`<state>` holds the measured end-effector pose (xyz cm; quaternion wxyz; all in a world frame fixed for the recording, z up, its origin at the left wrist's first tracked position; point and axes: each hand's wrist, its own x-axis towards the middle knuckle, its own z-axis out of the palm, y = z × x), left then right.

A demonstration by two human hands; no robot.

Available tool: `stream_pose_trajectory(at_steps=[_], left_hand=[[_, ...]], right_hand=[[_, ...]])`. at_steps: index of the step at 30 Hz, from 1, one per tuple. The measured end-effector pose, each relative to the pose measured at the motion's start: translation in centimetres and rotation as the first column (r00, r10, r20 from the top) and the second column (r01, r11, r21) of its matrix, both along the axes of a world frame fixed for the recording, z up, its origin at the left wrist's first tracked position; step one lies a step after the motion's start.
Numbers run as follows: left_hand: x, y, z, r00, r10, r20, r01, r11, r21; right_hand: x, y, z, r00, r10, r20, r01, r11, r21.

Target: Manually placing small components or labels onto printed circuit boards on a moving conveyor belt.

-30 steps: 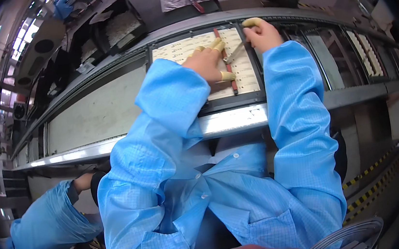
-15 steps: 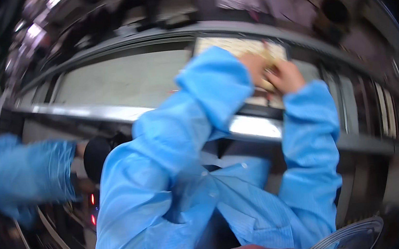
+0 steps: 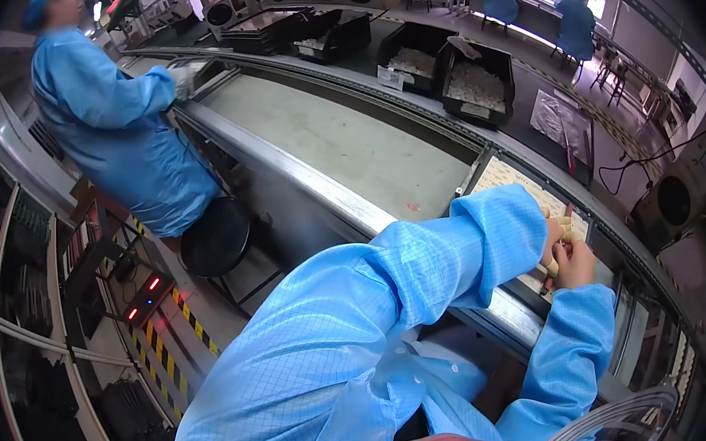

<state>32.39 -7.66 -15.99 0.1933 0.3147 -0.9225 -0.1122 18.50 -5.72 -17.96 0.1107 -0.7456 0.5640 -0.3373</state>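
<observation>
Both my hands are close together over a pale board (image 3: 499, 175) with many small cream-coloured markings or parts, set in a dark frame on the conveyor line. My left hand (image 3: 554, 238) reaches in from the left, its fingers bent and partly hidden by the blue sleeve. My right hand (image 3: 575, 266) is beside it, thumb and fingers drawn together. Yellowish finger covers show on the fingertips. The fingers of both hands meet over the board; whatever is between them is too small or hidden to name.
Along the line's far side stand black bins (image 3: 474, 87) of small whitish parts and a plastic-wrapped flat packet (image 3: 559, 117). A co-worker in blue (image 3: 123, 115) stands at the left by a black stool (image 3: 215, 237). Racks (image 3: 34, 375) line the lower left.
The view has swung left and sharpened, so the co-worker, racks and bins now show clearly. My hands appear farther right and lower in the picture, still together over the board.
</observation>
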Motion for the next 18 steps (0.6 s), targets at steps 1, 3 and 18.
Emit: stream_pose_trajectory(at_steps=[1,3,18], left_hand=[[0.0,0.3,0.1,1.000,-0.010,-0.003,0.010,1.000,0.004],[0.2,0.9,0.4,1.000,-0.016,-0.011,0.016,1.000,0.015],[7.7,6.9,5.7,0.986,0.148,-0.074,-0.136,0.979,0.153]], right_hand=[[0.1,-0.1,0.0,1.000,-0.006,-0.018,0.005,0.999,-0.032],[0.4,0.0,0.8,0.997,-0.006,-0.077,0.005,1.000,-0.007],[-2.0,-1.6,-0.9,0.980,0.144,0.135,-0.149,0.988,0.029]])
